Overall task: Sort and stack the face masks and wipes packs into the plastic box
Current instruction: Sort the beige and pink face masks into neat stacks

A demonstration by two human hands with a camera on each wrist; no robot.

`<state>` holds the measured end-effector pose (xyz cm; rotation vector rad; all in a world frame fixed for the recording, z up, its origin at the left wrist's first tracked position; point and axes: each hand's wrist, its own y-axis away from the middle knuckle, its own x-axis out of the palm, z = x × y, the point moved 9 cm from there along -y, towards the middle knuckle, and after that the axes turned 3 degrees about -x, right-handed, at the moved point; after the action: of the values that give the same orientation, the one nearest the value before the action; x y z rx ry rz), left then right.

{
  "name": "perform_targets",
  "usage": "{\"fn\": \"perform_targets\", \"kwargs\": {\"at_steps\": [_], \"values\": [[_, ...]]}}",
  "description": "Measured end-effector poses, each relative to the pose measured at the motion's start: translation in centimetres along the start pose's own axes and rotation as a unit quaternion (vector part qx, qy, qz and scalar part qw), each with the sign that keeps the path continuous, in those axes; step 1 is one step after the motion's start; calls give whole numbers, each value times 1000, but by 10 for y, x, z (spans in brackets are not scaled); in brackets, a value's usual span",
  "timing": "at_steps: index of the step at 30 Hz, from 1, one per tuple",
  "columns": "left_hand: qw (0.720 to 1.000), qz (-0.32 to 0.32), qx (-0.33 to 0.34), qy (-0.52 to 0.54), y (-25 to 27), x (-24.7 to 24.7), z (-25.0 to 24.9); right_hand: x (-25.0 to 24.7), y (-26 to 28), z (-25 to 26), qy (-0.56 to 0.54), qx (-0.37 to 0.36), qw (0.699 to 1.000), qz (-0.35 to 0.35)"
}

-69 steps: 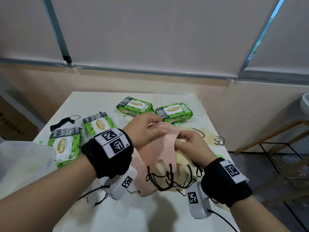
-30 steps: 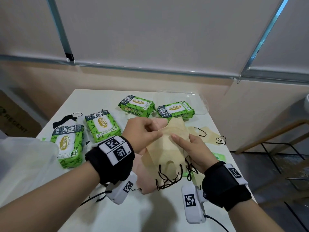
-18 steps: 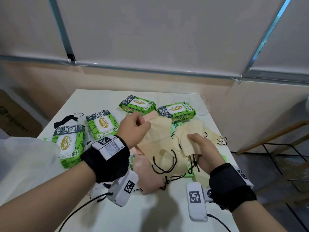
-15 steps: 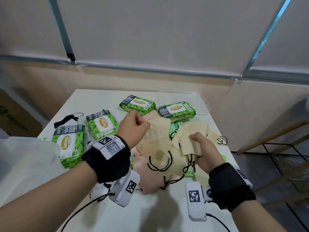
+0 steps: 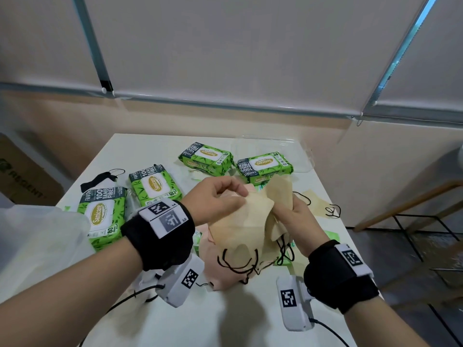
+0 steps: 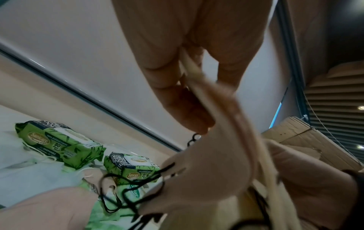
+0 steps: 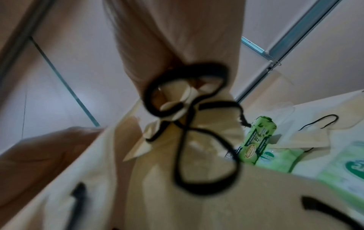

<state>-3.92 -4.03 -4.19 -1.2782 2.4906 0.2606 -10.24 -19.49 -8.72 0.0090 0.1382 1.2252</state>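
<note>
Both hands are up over the table working the same floppy bundle. The left hand (image 5: 215, 196) pinches the top edge of a beige fabric face mask with black ear loops (image 5: 240, 229), thumb and fingers closed on the cloth. The right hand (image 5: 298, 221) grips a second beige mask (image 5: 280, 194) right beside it, fingers curled around the bunched fabric; in the right wrist view a black elastic loop (image 7: 187, 99) hangs tangled off its fingers.

These masks look super light and limp, so I'd guess they fold and slide around, and the loops snag each other. Best bet is probably to pinch the cloth edge, not the elastic.

Under the hands lies a pink fabric mask (image 5: 218, 266) on the white table (image 5: 225, 321). Further out are green wipes packs (image 5: 104, 216), four that I can clearly see, lying flat, plus a black mask (image 5: 100, 180) near the far left edge. The clear plastic box (image 5: 298, 154) sits at the far end, looks empty as far as I can tell, so nothing seems stacked yet.
</note>
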Motion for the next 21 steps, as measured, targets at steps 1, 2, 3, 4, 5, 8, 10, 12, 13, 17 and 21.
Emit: {"fn": "perform_targets", "kwargs": {"at_steps": [1,2,3,4,5,8,10,12,13,17,21], "values": [[1000,-1,0,1,0,1,1,4,0,1,-19,-4,1000,14],[1000,-2,0,5,0,1,2,7,1,4,-34,-8,999,27],[1000,-2,2,9,0,2,2,9,1,5,-45,-10,998,38],[1000,-2,6,13,0,3,2,11,2,5,-53,-9,997,48],[1000,-1,11,18,-1,4,1,12,2,5,-61,-8,997,56],[999,15,28,43,-1,8,-2,14,3,2,-79,6,993,84],[998,25,43,41,-1,10,-4,17,5,2,-93,13,991,98],[998,25,46,26,-2,11,-5,18,5,4,-112,10,989,100],[999,21,45,17,-3,11,-6,19,5,5,-112,7,989,98],[999,0,54,-6,-3,10,-8,18,3,9,-100,-9,992,75],[998,-18,52,5,-5,6,-3,16,3,9,-126,-3,990,60]]}}
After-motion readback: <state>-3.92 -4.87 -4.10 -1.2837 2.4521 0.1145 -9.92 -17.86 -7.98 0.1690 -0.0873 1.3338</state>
